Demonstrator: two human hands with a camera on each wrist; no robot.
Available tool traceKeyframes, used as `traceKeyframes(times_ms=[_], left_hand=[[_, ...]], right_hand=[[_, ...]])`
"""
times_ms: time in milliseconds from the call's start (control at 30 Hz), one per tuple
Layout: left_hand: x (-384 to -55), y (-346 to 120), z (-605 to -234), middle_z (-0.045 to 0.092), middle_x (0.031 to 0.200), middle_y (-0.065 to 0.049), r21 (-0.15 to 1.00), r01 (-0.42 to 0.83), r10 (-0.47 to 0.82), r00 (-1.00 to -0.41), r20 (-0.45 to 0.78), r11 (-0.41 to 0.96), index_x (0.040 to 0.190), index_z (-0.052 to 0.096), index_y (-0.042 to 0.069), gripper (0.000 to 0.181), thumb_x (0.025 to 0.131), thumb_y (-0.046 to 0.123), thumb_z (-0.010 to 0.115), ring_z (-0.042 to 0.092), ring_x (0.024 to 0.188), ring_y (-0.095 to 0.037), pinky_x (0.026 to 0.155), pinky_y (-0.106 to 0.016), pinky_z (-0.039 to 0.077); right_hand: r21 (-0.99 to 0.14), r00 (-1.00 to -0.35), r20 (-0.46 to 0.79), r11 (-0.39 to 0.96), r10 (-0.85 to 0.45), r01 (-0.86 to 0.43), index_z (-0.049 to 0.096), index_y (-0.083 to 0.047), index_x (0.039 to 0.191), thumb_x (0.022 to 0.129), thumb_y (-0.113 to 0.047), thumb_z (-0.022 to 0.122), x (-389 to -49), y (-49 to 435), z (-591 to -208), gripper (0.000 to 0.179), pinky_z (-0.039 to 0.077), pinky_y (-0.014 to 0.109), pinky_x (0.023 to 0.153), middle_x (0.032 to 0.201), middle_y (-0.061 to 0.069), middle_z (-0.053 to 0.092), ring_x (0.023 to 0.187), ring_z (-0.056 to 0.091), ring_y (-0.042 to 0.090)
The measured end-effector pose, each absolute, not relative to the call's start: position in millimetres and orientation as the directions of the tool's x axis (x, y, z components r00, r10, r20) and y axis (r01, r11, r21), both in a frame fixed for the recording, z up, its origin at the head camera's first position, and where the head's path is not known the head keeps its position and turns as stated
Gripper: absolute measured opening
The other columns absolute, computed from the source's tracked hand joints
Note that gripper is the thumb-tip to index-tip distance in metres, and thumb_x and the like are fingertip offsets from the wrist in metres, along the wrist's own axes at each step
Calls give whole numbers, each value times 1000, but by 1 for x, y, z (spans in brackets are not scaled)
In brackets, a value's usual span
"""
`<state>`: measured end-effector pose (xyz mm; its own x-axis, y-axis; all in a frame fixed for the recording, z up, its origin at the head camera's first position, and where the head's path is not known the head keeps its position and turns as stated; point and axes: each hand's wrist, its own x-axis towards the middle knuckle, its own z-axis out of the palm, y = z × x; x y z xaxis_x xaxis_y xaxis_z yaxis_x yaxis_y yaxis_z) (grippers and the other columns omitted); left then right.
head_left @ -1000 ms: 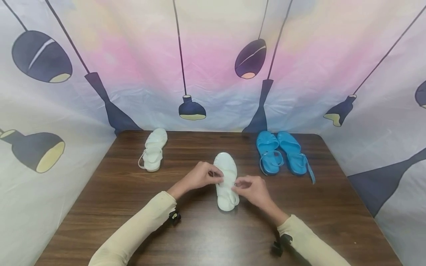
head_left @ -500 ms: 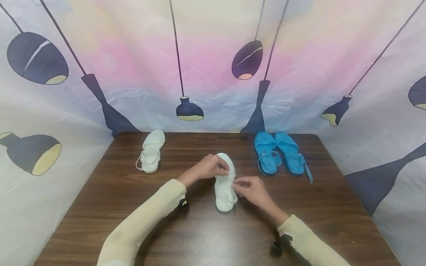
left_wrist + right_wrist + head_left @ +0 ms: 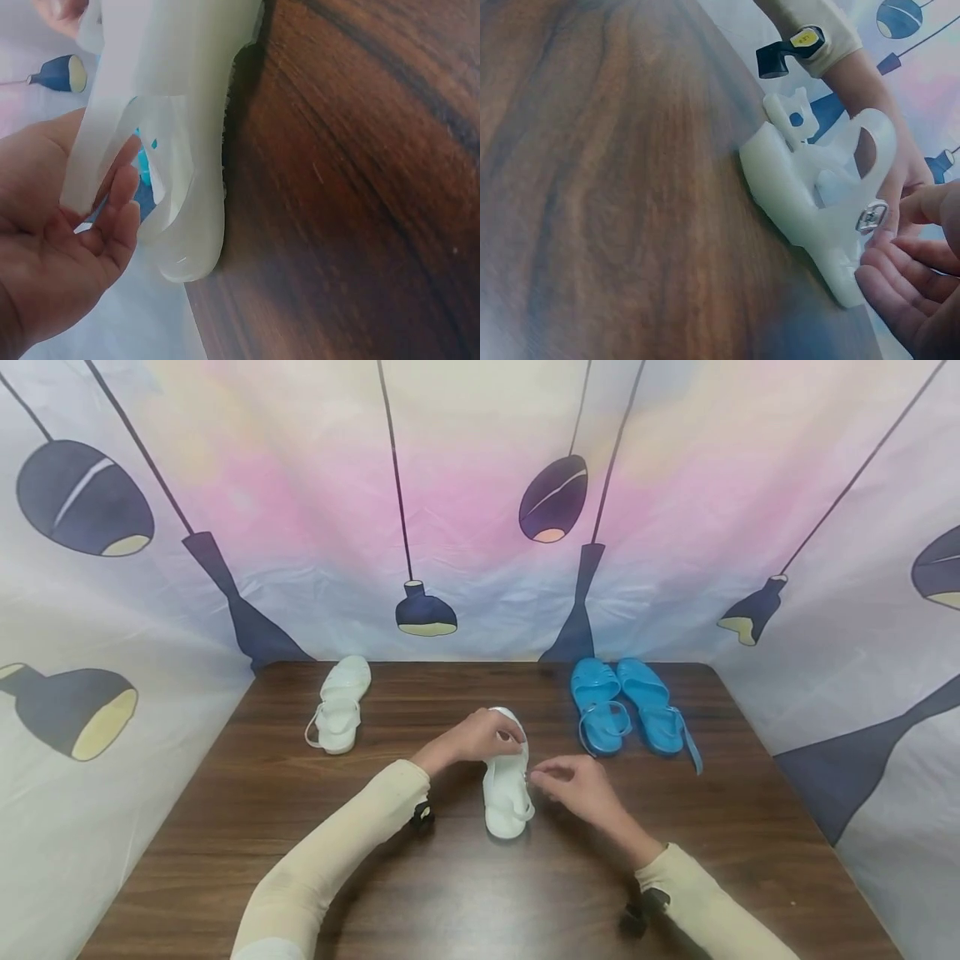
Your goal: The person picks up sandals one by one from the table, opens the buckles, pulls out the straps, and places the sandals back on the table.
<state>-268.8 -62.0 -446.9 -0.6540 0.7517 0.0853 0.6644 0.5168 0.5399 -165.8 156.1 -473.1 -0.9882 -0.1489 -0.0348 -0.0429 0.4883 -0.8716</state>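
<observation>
— Where is the handled white sandal (image 3: 504,802) sitting?

— It is resting sole-down around the middle of the brown desk (image 3: 420,902), with its heel pointing toward the person and its toe pointing away.

— And what is the left hand (image 3: 480,735) doing?

— It is reaching over the front part of the sandal from the left. Its fingers (image 3: 124,225) are curling in and holding the end of a white strap (image 3: 99,142), which is running from the sandal into the hand.

— What about the right hand (image 3: 577,787)?

— It is hovering at the sandal's right side, just beside a small silver buckle (image 3: 871,216). Its fingers are bending loosely, a gap is showing between them and the thumb, and they are gripping nothing. Whether the tips are touching the sandal, I'm not managing to tell.

— What else is sharing the desk?

— A second white sandal (image 3: 343,706) is lying near the far left corner, and two blue sandals (image 3: 600,710) are lying side by side toward the far right. Behind them a cloth (image 3: 480,485) is hanging, showing printed lamps (image 3: 426,612).
</observation>
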Motion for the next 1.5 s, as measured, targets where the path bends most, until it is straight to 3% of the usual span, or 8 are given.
traceKeyframes(times_ms=[267, 400, 533, 767, 1033, 1167, 1367, 1500], left_hand=[[-260, -84, -442, 73, 120, -7, 694, 509, 591, -793, 148, 509, 124, 71, 5, 32, 100, 27, 68, 68, 112, -21, 97, -39, 55], [-244, -97, -442, 73, 112, -4, 751, 403, 472, -870, 138, 523, 122, 70, 8, 30, 100, 28, 68, 66, 102, -18, 88, -36, 55], [-226, -103, -444, 71, 107, -1, 765, 327, 416, -905, 86, 554, 124, 69, 11, 32, 99, 31, 69, 64, 96, -14, 81, -32, 55], [-200, -109, -449, 71, 117, -8, 805, 239, 405, -914, -1, 543, 129, 64, 5, 42, 96, 31, 73, 69, 99, -16, 78, -32, 58], [-183, -112, -464, 71, 123, -12, 814, 200, 455, -886, -88, 545, 129, 65, 4, 46, 95, 33, 74, 70, 94, -16, 70, -28, 58], [-180, -111, -468, 72, 120, -12, 828, 196, 489, -866, -105, 526, 126, 67, 5, 43, 94, 32, 76, 71, 91, -14, 69, -28, 58], [-178, -107, -473, 74, 115, -16, 874, 183, 539, -836, -102, 449, 121, 67, 0, 39, 90, 19, 81, 75, 95, -19, 76, -28, 60], [-177, -105, -474, 75, 111, -17, 882, 166, 520, -848, -100, 440, 117, 68, -3, 39, 87, 16, 83, 75, 97, -22, 78, -28, 60]], right_hand=[[-821, -970, -58, 563, -235, -88, 77, -10, 111, 94, -32, 75, -175, 162, -468, 28, 59, 32, 64, 90, 1, 75, 71, 69, 18], [-808, -964, -108, 587, -244, -58, 76, -12, 115, 95, -37, 74, -176, 165, -468, 32, 60, 32, 67, 96, 1, 75, 73, 70, 17], [-823, -959, -132, 566, -249, -34, 74, -12, 120, 94, -40, 74, -174, 166, -470, 38, 60, 33, 69, 106, 4, 75, 75, 71, 17], [-855, -946, -174, 518, -274, 7, 70, -14, 129, 95, -46, 72, -168, 159, -475, 47, 61, 35, 73, 119, 9, 72, 80, 72, 18], [-860, -929, -224, 508, -296, 45, 69, -8, 131, 98, -48, 65, -167, 151, -481, 52, 60, 34, 73, 94, 5, 73, 80, 69, 18], [-854, -915, -247, 518, -318, 50, 68, -7, 132, 99, -52, 62, -167, 149, -484, 56, 59, 34, 72, 92, 4, 70, 82, 66, 18], [-886, -906, -250, 458, -342, 72, 68, -5, 132, 99, -48, 63, -166, 147, -483, 55, 61, 37, 79, 115, 12, 72, 95, 69, 21], [-933, -903, -237, 344, -358, 108, 67, 1, 130, 99, -36, 69, -165, 144, -484, 48, 61, 39, 84, 129, 20, 68, 105, 72, 26]])
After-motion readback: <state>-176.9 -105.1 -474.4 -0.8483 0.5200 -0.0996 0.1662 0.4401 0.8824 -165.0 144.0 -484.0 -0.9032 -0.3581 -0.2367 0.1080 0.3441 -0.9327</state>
